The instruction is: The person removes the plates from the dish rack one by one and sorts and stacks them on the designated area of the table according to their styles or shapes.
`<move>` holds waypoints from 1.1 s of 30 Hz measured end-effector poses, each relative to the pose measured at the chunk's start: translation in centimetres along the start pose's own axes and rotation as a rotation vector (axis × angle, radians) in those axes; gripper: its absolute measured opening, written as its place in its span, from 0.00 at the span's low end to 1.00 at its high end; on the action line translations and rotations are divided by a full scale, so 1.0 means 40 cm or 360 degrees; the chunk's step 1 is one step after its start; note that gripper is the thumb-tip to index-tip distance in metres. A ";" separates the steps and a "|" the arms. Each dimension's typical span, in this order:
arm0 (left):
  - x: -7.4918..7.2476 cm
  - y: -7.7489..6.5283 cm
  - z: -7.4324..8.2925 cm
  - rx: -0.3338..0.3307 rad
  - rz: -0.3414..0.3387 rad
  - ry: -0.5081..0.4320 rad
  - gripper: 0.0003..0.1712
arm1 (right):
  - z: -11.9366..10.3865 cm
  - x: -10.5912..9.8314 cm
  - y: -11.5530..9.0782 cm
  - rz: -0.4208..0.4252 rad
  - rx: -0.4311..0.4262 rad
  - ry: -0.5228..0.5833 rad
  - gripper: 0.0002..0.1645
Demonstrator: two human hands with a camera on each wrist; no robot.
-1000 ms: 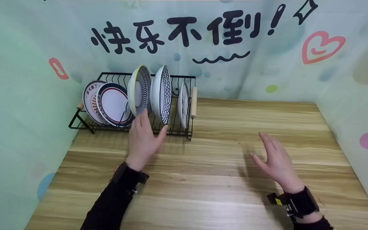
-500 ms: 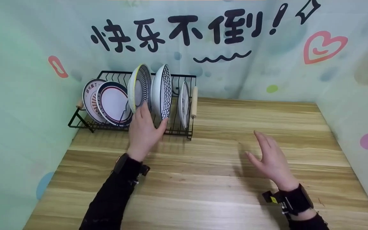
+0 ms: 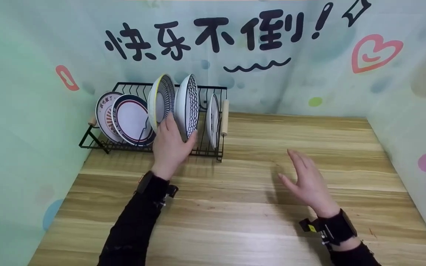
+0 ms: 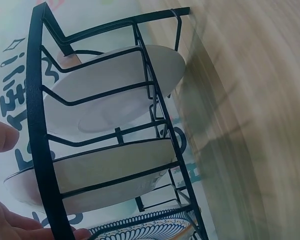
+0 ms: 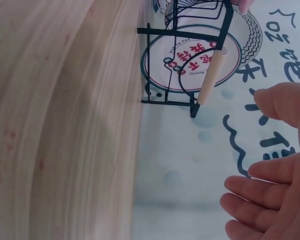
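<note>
My left hand (image 3: 170, 146) reaches to the front of the black wire dish rack (image 3: 205, 152). Its fingers and thumb are spread on either side of a deep white bowl with a black wavy pattern (image 3: 191, 107). In the left wrist view the thumb (image 4: 2, 137) stands apart from this bowl (image 4: 110, 172), and the fingers lie along its other side; whether they touch it I cannot tell. Left of it leans a yellow-rimmed bowl (image 3: 161, 98), partly behind the fingers. My right hand (image 3: 311, 184) hovers over the table with fingers extended, holding nothing.
Two plates lean at the rack's left: a dark-rimmed one (image 3: 131, 118) and one with orange stripes (image 3: 104, 111). Another plate (image 3: 212, 122) stands near the wooden handle (image 3: 225, 117) at right. The wooden table (image 3: 242, 229) meets a printed cloth backdrop (image 3: 309, 74).
My left hand has moved forward and slightly right, bringing its fingers and thumb up around the wavy-patterned bowl. My right hand has drifted left and a little forward. The dishes stay in place.
</note>
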State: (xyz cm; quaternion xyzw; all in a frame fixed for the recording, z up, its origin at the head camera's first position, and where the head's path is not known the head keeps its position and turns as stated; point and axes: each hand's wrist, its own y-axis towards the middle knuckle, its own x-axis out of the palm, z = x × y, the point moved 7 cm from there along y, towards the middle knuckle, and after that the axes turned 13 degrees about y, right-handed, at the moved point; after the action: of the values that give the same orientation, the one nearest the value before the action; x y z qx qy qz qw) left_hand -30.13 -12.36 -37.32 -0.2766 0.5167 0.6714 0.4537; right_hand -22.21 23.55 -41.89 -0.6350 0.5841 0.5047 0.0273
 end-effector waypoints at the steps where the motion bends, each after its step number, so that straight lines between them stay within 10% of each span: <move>1: 0.003 0.002 0.000 -0.0007 -0.0011 -0.0002 0.54 | 0.000 0.001 0.000 -0.0001 -0.0003 -0.0004 0.45; 33: 0.036 0.067 -0.008 -0.0144 -0.0005 0.0001 0.52 | -0.006 0.038 0.048 0.0001 0.0038 0.0048 0.45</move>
State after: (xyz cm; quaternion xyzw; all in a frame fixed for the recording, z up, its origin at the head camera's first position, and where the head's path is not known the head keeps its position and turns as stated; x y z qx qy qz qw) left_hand -33.21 -12.34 -37.45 -0.2978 0.4854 0.6933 0.4416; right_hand -23.84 21.72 -41.72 -0.6420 0.5908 0.4880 0.0259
